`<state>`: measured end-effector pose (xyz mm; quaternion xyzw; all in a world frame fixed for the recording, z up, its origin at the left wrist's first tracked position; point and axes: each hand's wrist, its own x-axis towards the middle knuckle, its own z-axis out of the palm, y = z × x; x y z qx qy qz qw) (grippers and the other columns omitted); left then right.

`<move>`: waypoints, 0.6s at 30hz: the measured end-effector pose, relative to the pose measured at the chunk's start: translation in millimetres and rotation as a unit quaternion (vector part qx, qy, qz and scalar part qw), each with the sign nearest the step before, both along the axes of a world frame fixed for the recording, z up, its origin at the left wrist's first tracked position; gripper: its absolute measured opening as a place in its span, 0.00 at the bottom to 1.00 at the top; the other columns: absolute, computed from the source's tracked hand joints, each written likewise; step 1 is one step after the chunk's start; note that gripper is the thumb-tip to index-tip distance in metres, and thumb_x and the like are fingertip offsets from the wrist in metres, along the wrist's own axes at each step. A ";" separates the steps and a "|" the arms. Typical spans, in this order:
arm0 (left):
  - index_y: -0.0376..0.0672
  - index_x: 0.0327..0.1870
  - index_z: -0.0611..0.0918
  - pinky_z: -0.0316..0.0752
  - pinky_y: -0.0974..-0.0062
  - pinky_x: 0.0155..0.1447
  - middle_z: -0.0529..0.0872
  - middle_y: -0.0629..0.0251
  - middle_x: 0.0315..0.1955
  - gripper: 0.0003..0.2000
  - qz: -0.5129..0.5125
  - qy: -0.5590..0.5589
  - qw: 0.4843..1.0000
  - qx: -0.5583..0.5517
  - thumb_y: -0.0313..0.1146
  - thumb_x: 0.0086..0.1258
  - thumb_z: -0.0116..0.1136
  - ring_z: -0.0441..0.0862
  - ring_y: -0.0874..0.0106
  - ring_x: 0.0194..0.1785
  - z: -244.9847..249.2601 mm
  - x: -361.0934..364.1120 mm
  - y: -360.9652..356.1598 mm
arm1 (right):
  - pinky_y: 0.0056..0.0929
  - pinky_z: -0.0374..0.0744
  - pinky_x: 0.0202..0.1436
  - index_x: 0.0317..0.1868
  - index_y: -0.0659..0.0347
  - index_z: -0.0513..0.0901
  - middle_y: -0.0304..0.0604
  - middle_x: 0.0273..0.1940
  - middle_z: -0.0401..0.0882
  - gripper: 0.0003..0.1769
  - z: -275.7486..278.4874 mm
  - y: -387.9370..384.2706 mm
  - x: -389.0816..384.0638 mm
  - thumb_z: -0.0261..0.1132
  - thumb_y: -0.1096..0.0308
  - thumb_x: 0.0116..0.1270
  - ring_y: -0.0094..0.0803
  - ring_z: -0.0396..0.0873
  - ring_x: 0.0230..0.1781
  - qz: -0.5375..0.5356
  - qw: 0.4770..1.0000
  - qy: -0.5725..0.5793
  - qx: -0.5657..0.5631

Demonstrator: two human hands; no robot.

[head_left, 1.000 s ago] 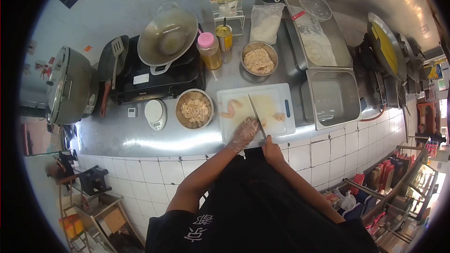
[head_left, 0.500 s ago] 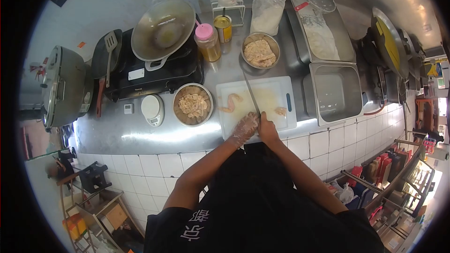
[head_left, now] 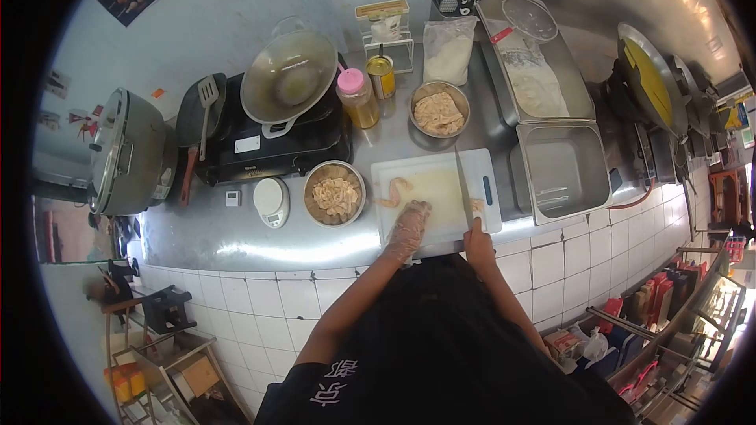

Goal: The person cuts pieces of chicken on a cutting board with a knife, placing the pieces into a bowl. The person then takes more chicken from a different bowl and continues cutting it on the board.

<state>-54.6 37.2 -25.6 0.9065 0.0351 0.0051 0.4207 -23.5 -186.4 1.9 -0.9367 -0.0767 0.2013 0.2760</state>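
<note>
My right hand (head_left: 479, 245) is closed round the handle of a long kitchen knife (head_left: 462, 181), its blade pointing away over the white cutting board (head_left: 441, 164). In a clear plastic glove, my left hand (head_left: 410, 228) rests on the board left of the knife. Its fingers are curled together, and anything beneath them is hidden. A strip of pale raw meat (head_left: 395, 189), seemingly chicken, lies just beyond the left hand. Small meat scraps (head_left: 478, 206) sit to the right of the blade.
Metal bowls of cut meat stand left (head_left: 335, 195) and behind (head_left: 439, 112) the board. A kitchen scale (head_left: 272, 202), a pink-lidded jar (head_left: 358, 100) and a wok (head_left: 290, 79) on a black stove (head_left: 276, 153) are leftward. Deep steel pans (head_left: 563, 169) stand right.
My right hand has moved right with the knife, away from my left hand. The left hand has separated from it and sits farther left on the board. The camera view has shifted slightly.
</note>
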 end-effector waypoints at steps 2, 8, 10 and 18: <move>0.37 0.55 0.80 0.77 0.69 0.58 0.85 0.54 0.50 0.12 0.053 0.050 0.980 -0.185 0.31 0.76 0.57 0.85 0.63 0.54 12.9 8.9 -4.5 | 0.69 0.75 0.37 0.56 0.63 0.63 0.70 0.31 0.81 0.14 -2.5 -14.7 5.7 0.54 0.68 0.77 0.73 0.81 0.35 0.004 0.999 -0.026 0.028; 0.36 0.55 0.82 0.80 0.72 0.56 0.90 0.63 0.44 0.15 0.097 0.004 0.931 -0.351 0.33 0.72 0.66 0.87 0.71 0.50 -3.2 39.2 -49.2 | 0.67 0.74 0.34 0.53 0.63 0.63 0.70 0.28 0.80 0.11 25.1 -28.8 4.9 0.53 0.68 0.78 0.72 0.80 0.33 -0.017 0.997 -0.033 0.073; 0.36 0.52 0.84 0.81 0.72 0.55 0.91 0.63 0.41 0.14 0.117 0.030 0.949 -0.290 0.32 0.71 0.67 0.88 0.71 0.47 -23.9 37.6 -53.4 | 0.68 0.74 0.34 0.52 0.63 0.64 0.69 0.27 0.80 0.10 25.7 -27.6 0.5 0.53 0.68 0.78 0.72 0.80 0.33 -0.001 0.996 -0.031 0.078; 0.37 0.46 0.87 0.82 0.66 0.54 0.91 0.53 0.40 0.09 0.116 0.037 0.987 -0.106 0.30 0.68 0.62 0.89 0.58 0.45 -4.8 24.0 -19.5 | 0.70 0.74 0.37 0.50 0.63 0.64 0.69 0.28 0.81 0.09 -0.2 -13.6 -12.8 0.54 0.68 0.77 0.72 0.80 0.33 0.049 0.998 -0.015 0.046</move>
